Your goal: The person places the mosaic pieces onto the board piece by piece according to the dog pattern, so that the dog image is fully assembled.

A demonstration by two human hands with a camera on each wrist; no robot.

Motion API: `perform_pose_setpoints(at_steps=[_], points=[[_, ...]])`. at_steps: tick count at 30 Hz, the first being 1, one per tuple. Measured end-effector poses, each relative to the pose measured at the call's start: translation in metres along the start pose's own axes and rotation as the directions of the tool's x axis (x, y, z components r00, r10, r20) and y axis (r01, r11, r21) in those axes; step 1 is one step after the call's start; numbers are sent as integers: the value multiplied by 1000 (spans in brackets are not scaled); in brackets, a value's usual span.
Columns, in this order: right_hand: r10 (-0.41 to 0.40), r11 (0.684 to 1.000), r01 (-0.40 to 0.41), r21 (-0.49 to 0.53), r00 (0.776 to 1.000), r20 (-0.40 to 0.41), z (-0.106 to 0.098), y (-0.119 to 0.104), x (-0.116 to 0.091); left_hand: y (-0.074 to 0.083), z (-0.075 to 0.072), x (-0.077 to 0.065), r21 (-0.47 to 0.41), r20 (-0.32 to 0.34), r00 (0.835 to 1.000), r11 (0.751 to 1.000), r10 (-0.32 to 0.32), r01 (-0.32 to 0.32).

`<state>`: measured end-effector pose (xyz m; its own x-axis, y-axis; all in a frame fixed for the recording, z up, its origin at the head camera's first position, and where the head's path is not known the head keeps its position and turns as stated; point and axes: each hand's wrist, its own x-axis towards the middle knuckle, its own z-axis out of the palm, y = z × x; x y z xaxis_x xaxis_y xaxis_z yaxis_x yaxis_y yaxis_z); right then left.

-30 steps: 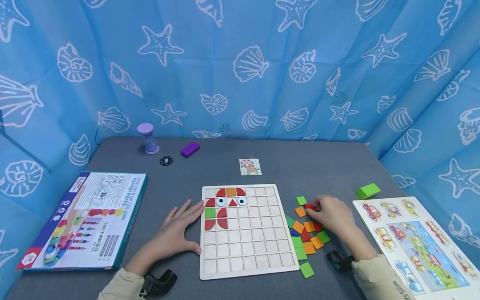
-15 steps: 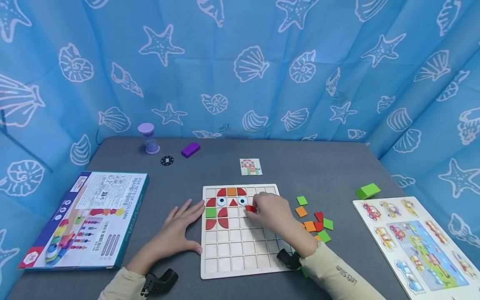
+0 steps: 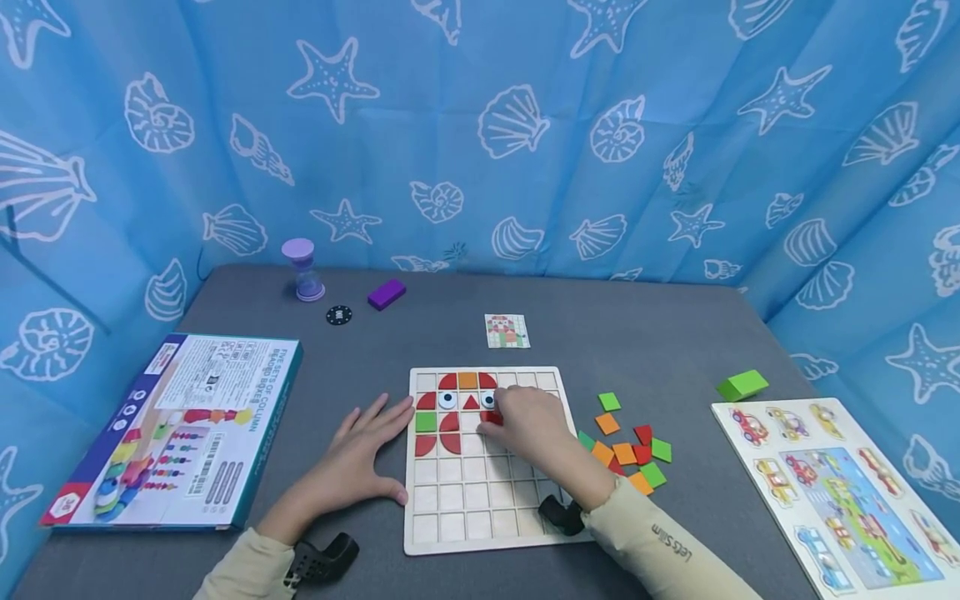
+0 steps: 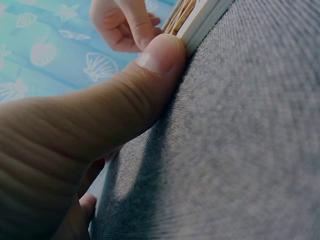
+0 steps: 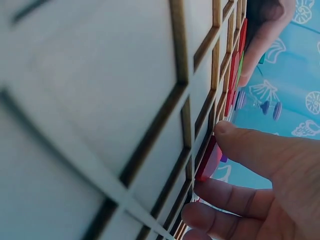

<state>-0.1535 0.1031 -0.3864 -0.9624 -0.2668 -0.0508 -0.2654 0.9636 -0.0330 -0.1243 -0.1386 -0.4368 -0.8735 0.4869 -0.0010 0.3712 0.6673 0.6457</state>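
A square wooden grid board (image 3: 475, 498) lies on the table, with red, orange, green and eye-printed tiles set in its upper left cells. My left hand (image 3: 360, 458) rests beside it, fingers spread, thumb and fingertips at the board's left edge. In the left wrist view the thumb (image 4: 162, 55) presses against that edge. Over the upper middle of the board, my right hand (image 3: 534, 423) pinches a red tile (image 5: 206, 164) between thumb and fingers, right at a cell below the right eye tile (image 3: 487, 399). The hand partly covers this tile in the head view.
Loose green, orange and red tiles (image 3: 624, 454) lie right of the board. A small pattern card (image 3: 507, 331) is behind it. A toy box (image 3: 183, 433) lies left, a vehicle puzzle (image 3: 840, 500) right. An hourglass (image 3: 303, 271), purple block (image 3: 387, 294) and green block (image 3: 742, 385) stand farther back.
My right hand has gone from the loose tiles leftward to the board, carrying a red tile, and then slightly farther left into a cell. My left hand stays at the board's edge.
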Motion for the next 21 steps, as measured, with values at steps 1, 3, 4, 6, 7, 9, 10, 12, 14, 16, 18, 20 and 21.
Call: perform_pose_setpoints(at_steps=[1,3,4,6,7,9,10,12,14,16,18,20,21], points=[[3,1000,-3,-2,1000,2,0,0,0,0,0,0,1,-1,1000,1000,0,0],[9,1000,-9,-6,1000,6,0,0,0,0,0,0,5,0,1000,1000,-2,1],[11,1000,-11,-8,1000,9,-1,-1,0,0,0,0,6,0,1000,1000,-2,2],[14,1000,-14,-6,1000,18,-1,0,0,-1,0,0,8,1,1000,1000,-2,2],[12,1000,-12,1,1000,22,-1,1,0,-1,0,0,9,1,1000,1000,-2,2],[10,1000,-11,27,1000,22,-2,4,-1,-1,0,0,6,0,1000,1000,1,-1],[8,999,-9,48,1000,21,-4,6,-2,-1,0,1,5,1,1000,1000,2,-2],[12,996,-14,88,1000,21,-8,12,-4,-1,1,1,4,2,1000,1000,5,-5],[17,993,-19,117,1000,23,-13,20,-7,-1,1,1,5,2,1000,1000,4,-4],[10,991,-12,134,1000,20,-18,30,-10,-1,1,1,7,4,1000,1000,0,0],[11,989,-13,144,1000,13,-22,41,-14,-2,1,1,9,4,1000,1000,-5,5],[14,986,-14,166,1000,0,-24,55,-19,-2,1,1,7,4,1000,1000,-8,8],[18,984,-16,175,1000,-10,-25,62,-22,-2,2,0,7,4,1000,1000,-8,8]])
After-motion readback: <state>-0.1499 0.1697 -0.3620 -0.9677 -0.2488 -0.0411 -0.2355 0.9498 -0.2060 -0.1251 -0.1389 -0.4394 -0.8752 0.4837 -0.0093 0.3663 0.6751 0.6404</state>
